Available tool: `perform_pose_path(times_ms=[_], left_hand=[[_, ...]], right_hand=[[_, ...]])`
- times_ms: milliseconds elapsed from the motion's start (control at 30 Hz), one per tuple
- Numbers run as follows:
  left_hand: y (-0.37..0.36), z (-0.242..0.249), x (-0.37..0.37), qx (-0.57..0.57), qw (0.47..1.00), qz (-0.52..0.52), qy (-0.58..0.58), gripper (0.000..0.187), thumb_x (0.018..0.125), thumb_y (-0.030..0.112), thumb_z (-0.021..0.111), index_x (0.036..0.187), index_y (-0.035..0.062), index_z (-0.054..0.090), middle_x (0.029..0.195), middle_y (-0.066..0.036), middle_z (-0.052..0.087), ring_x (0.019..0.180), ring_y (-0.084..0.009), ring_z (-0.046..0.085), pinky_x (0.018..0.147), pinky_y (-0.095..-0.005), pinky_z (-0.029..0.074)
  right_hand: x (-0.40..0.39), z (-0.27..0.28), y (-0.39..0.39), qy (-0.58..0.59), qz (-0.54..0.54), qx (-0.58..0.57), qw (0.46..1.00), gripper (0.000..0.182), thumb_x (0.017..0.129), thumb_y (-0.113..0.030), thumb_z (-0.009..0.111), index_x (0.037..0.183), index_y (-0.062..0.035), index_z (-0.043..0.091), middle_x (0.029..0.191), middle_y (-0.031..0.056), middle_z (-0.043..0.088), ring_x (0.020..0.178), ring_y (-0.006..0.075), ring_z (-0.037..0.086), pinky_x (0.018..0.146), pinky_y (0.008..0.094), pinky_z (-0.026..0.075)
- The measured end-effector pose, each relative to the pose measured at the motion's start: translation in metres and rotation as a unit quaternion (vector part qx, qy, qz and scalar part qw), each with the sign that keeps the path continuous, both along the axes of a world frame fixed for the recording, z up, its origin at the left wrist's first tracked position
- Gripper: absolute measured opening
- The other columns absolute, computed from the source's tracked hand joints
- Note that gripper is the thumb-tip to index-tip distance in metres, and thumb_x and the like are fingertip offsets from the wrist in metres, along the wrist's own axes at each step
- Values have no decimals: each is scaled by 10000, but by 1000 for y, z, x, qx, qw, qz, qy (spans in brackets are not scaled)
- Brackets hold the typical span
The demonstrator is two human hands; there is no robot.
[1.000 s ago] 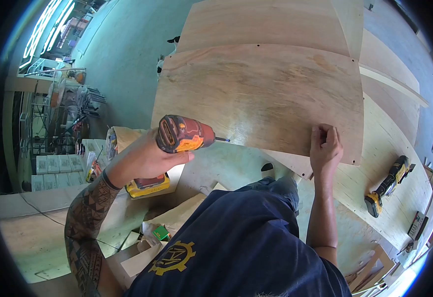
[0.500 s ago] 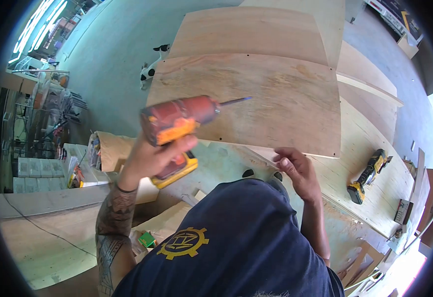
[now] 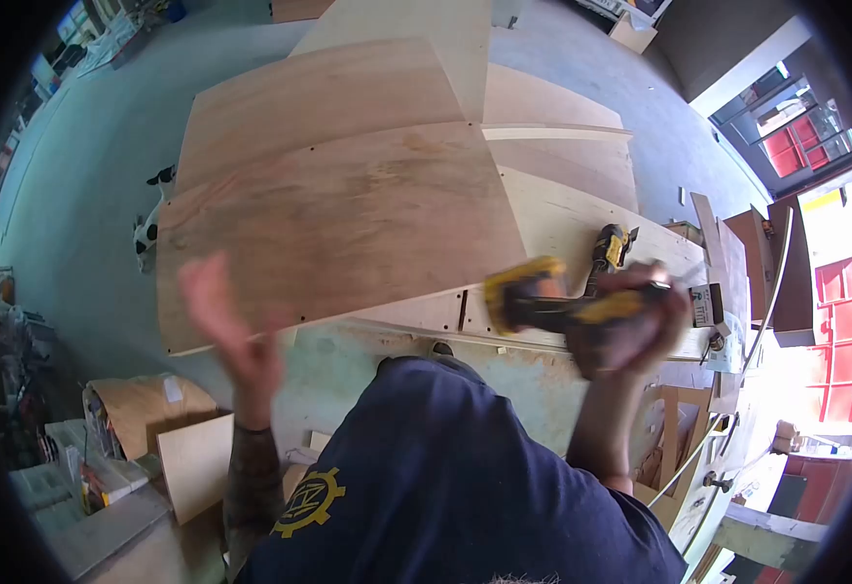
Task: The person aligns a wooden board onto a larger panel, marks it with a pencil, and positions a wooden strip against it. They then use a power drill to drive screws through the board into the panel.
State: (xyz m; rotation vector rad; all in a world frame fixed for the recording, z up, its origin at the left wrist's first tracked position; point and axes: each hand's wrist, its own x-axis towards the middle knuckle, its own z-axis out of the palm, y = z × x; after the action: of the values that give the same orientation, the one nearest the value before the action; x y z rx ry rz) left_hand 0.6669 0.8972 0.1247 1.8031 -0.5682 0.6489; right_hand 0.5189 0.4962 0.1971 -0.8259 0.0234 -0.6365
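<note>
My right hand is closed around a cordless drill, blurred by motion, with its yellow-and-black battery end pointing left. They are above the right part of the workbench, in front of a second yellow-and-black power tool that lies on the pale plywood. My left hand, also blurred, is raised with its fingers stretched out, holding nothing. It is over the front left corner of a large plywood panel, which has dark screw holes along its edges.
More plywood sheets and a wood strip lie beyond the panel. A black-and-white dog is on the floor at left. A small box stands at the bench's right end. A brown paper bag sits lower left.
The drill has passed from my left hand to my right, which has moved right. My left hand is now empty. The view has turned to the right.
</note>
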Motion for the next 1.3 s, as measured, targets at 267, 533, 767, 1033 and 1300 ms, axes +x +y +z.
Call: perform_pose_path(times_ms=[267,533,767,1033,1300], left_hand=[[226,-209,-1,-366,791,268,411,1027,911,556,754,1617,35,220,1574,-224,404,1395,-315,479,1174,-458,386],[186,-184,36,-500,724,47,472,559,1008,529,643,1414,147,596,1414,-46,628,1291,-219,578,1096,-436,472],[168,-178,26,-514,715,75,469,551,992,537,657,1374,141,627,1365,-38,656,1248,-243,600,1028,-451,506],[172,-177,15,-539,702,55,462,469,980,528,672,1275,163,657,1253,-66,672,1158,-240,628,953,-433,532],[152,-156,23,-582,698,64,412,526,1009,556,597,1340,148,616,1279,-50,664,1164,-256,636,969,-456,536]], right_hand=[[-108,-35,-264,102,-358,20,928,270,911,-320,613,921,-51,639,861,118,691,846,283,708,826,445,598],[-124,-138,-361,101,-496,116,855,199,917,-319,632,888,-133,566,788,-11,519,749,211,620,765,419,567],[-150,-153,-355,97,-411,29,906,432,984,-478,607,1184,-97,646,1094,76,708,1011,245,698,942,430,536],[-145,-164,-293,100,-667,-108,730,521,1041,-385,577,1342,41,565,1246,167,623,1107,292,629,954,458,522],[47,-175,-77,480,-99,-420,764,626,993,-410,704,1432,6,542,1323,174,597,1207,252,592,1037,377,467]])
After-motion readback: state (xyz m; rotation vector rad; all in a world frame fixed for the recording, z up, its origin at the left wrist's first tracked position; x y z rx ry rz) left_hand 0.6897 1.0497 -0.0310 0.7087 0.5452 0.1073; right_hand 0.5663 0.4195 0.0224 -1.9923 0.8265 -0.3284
